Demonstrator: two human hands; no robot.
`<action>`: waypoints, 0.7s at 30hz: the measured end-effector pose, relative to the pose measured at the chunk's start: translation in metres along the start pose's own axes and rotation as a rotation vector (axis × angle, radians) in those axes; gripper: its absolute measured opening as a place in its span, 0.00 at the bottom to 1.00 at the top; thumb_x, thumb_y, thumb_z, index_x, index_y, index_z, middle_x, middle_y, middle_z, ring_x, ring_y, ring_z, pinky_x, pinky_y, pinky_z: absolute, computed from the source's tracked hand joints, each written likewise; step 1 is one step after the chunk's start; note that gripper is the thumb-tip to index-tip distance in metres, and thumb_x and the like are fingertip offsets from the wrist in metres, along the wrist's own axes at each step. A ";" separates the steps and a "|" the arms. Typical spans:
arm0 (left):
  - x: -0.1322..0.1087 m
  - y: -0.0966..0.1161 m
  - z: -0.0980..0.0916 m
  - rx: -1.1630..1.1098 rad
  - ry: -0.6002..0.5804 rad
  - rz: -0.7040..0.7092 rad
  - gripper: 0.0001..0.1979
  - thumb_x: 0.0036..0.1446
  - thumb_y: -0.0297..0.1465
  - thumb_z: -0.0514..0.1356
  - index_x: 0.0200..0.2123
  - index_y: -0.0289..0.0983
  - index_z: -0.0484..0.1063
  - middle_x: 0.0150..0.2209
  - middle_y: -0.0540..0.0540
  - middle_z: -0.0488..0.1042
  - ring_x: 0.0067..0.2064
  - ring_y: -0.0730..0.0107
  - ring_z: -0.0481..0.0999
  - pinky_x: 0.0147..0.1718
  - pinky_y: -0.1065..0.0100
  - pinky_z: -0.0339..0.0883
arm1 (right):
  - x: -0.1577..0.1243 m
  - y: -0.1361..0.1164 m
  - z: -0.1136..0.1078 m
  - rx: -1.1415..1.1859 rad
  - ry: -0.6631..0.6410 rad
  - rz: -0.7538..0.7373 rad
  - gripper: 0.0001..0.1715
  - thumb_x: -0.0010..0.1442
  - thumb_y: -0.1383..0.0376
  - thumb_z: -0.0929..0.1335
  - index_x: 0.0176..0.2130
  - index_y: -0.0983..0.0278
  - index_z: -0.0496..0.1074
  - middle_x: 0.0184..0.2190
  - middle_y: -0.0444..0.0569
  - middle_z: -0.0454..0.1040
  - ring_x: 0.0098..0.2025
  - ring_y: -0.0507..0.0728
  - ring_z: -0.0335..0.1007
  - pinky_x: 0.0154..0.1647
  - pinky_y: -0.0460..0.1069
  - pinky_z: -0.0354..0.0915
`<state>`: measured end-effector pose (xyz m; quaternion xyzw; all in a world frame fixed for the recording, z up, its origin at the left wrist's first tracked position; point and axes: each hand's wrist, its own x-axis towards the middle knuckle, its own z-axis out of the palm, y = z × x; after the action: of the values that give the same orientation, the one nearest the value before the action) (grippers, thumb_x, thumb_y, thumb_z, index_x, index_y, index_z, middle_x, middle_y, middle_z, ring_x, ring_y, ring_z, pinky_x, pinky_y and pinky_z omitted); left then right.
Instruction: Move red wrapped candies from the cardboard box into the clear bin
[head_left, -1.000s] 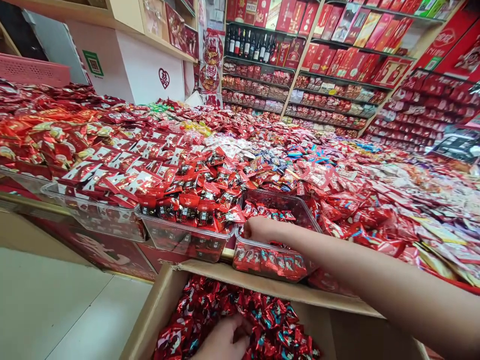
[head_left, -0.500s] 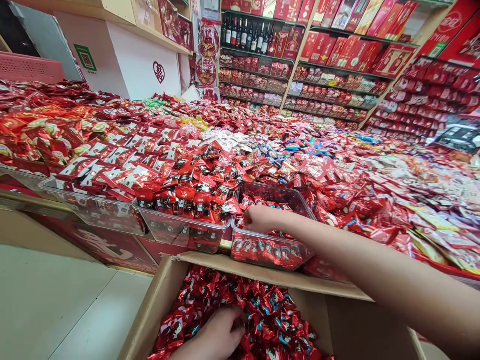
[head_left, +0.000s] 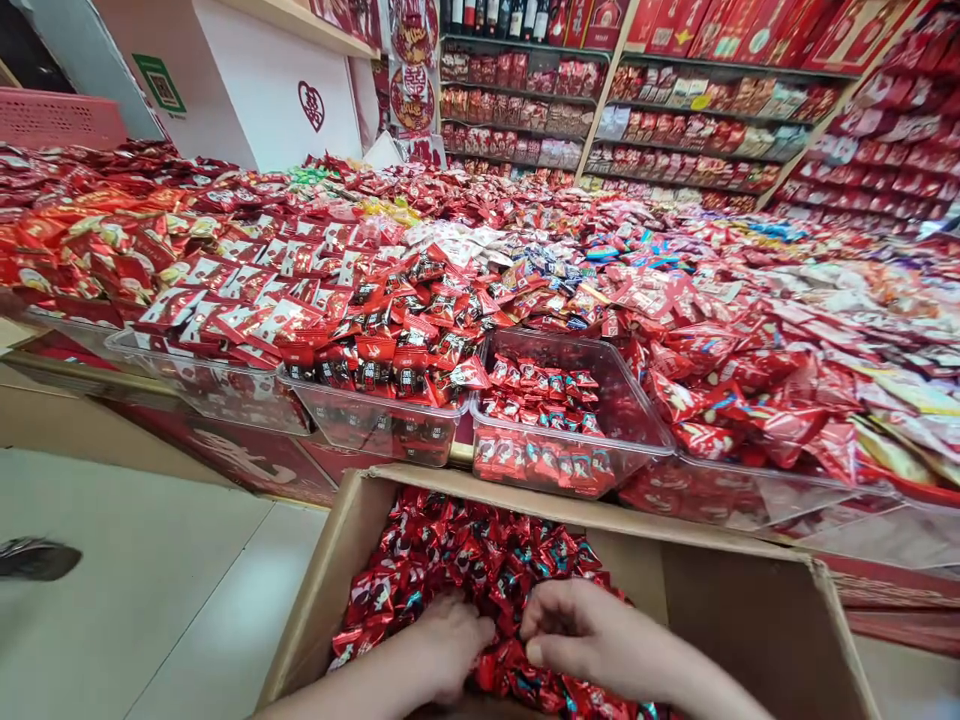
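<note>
An open cardboard box [head_left: 735,640] sits in front of me, partly filled with small red foil-wrapped candies [head_left: 465,545] with white and teal prints. My left hand [head_left: 450,640] reaches down among these candies, its fingertips hidden between them. Just to its right, my right hand [head_left: 574,635] hovers over the candies with fingers curved and the thumb apart from them; I see nothing held there. Beyond the box wall stands a clear plastic bin [head_left: 630,425] that holds similar red candies in rows, below its rim.
A neighbouring clear bin [head_left: 375,415] is heaped with red and black packets. Piles of wrapped sweets [head_left: 525,230] cover the long counter. Shelves [head_left: 517,95] with red boxes and bottles stand behind. At the left, a dark shoe [head_left: 37,558] shows on the tiled floor [head_left: 135,570].
My right hand has come back from the clear bin into the cardboard box, beside my left. The left stays among the candies. The view has tilted down, and a shoe has appeared at left.
</note>
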<state>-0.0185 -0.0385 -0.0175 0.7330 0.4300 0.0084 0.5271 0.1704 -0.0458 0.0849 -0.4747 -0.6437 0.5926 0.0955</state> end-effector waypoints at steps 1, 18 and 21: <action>0.001 0.001 0.002 0.054 0.003 -0.013 0.28 0.19 0.11 0.54 0.27 0.41 0.70 0.35 0.44 0.71 0.44 0.43 0.62 0.45 0.48 0.46 | 0.007 0.027 0.013 -0.051 0.074 0.037 0.07 0.46 0.66 0.63 0.29 0.62 0.68 0.22 0.43 0.68 0.23 0.50 0.59 0.22 0.44 0.54; 0.016 0.032 -0.030 -0.759 0.139 0.053 0.08 0.44 0.29 0.54 0.32 0.36 0.64 0.30 0.52 0.70 0.34 0.72 0.67 0.37 0.69 0.58 | 0.048 0.058 0.036 0.778 0.393 -0.052 0.18 0.42 0.61 0.68 0.34 0.63 0.61 0.29 0.43 0.66 0.28 0.50 0.63 0.25 0.45 0.60; 0.017 0.030 -0.027 -0.929 0.122 -0.012 0.06 0.46 0.31 0.50 0.30 0.38 0.61 0.26 0.54 0.68 0.28 0.74 0.67 0.29 0.70 0.60 | 0.046 0.055 0.033 0.843 0.413 0.034 0.16 0.43 0.57 0.68 0.29 0.64 0.62 0.20 0.40 0.64 0.20 0.47 0.59 0.19 0.43 0.57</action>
<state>-0.0021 -0.0090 0.0103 0.4149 0.4150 0.2399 0.7733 0.1508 -0.0426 0.0085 -0.5129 -0.3068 0.6970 0.3961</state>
